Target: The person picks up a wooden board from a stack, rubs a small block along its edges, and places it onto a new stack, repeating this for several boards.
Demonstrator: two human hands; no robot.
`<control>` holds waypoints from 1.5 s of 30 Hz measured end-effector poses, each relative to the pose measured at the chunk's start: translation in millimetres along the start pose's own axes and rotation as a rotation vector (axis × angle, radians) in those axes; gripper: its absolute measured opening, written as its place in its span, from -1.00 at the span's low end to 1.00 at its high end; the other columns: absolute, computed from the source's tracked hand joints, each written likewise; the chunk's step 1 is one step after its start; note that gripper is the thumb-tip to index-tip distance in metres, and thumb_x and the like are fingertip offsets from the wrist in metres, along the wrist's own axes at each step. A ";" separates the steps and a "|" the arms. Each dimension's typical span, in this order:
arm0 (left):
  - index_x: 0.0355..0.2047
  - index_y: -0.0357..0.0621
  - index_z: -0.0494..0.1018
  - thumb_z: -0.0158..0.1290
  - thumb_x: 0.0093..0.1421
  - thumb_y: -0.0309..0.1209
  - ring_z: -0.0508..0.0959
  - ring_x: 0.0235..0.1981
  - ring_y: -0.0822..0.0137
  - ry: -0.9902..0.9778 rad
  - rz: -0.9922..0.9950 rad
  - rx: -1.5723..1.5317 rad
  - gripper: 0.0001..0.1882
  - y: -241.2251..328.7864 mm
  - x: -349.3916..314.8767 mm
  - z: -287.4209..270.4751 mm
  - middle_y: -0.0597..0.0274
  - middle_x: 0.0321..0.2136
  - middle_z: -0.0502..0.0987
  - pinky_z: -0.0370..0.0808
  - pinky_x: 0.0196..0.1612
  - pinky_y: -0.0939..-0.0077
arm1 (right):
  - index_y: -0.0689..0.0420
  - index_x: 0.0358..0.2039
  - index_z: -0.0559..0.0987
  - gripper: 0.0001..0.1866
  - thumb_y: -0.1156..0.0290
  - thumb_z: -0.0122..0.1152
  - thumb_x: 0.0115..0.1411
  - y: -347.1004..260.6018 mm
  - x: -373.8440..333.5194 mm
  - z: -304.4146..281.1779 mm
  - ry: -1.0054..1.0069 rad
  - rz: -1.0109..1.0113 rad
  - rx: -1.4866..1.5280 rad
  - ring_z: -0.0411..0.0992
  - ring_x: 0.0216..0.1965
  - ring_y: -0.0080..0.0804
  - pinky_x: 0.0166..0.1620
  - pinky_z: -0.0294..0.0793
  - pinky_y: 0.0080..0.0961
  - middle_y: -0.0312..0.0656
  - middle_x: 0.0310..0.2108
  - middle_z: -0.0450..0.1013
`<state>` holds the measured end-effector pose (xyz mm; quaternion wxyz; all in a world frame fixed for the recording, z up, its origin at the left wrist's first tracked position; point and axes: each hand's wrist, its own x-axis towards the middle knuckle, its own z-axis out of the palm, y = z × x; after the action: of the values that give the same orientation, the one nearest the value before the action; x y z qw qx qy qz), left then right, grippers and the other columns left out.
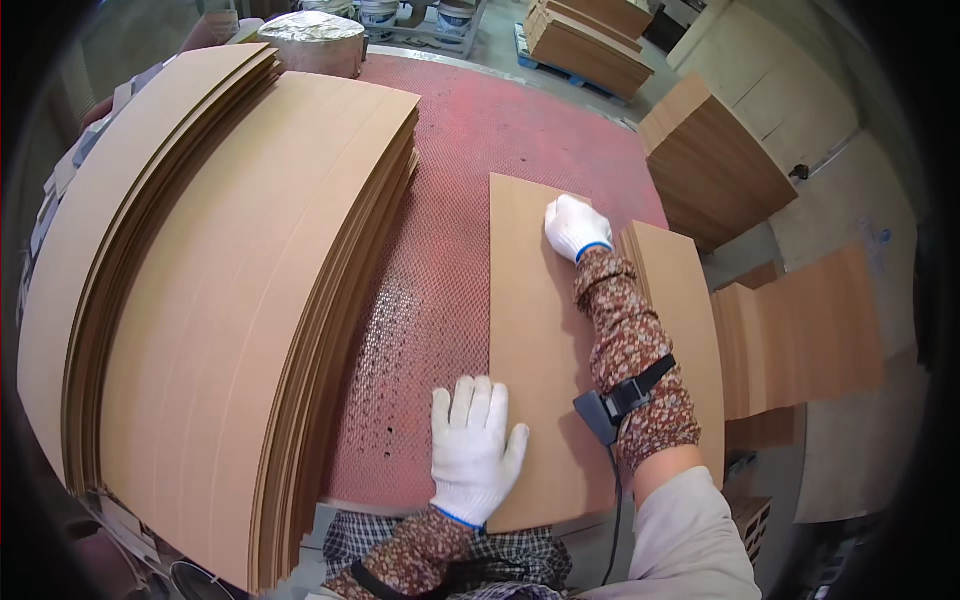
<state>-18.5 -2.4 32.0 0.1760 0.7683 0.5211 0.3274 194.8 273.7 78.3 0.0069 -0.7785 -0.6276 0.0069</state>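
A long light-brown wooden board [535, 350] lies flat on the red textured tabletop [500, 120] in front of me. At its near left edge rests my left hand [472, 440] in a white knit glove, palm down with fingers stretched out, partly over the board and partly over the red surface. My right hand [577, 226], gloved too, is curled closed over the far part of the board, by its right edge. What its fingers hold, if anything, is hidden. Beside the board, partly behind my right forearm, is a stack of similar boards [685, 290].
Tall stacks of wide boards [220, 250] fill the table's left side. A foil-wrapped round object [312, 42] sits at the far left, with white buckets [455, 18] beyond. More panels stand off the right edge [715, 165], and others lie on a blue pallet [570, 75].
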 end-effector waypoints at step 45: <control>0.04 -0.37 0.49 0.15 0.21 -0.37 0.48 0.09 -0.07 0.297 0.146 0.102 -0.57 -3.1 -32.5 19.8 -0.06 0.00 0.54 0.34 0.25 -0.05 | 0.00 -0.44 0.39 -0.66 0.19 0.21 0.46 16.1 -494.9 37.2 0.177 -0.067 0.030 0.47 -0.76 -0.18 -0.67 0.39 -0.20 -0.20 -0.79 0.38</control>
<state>-14.9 -29.6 5.4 0.0335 0.7554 0.5000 0.4222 104.8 -213.2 41.8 0.0741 -0.7544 -0.6501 -0.0530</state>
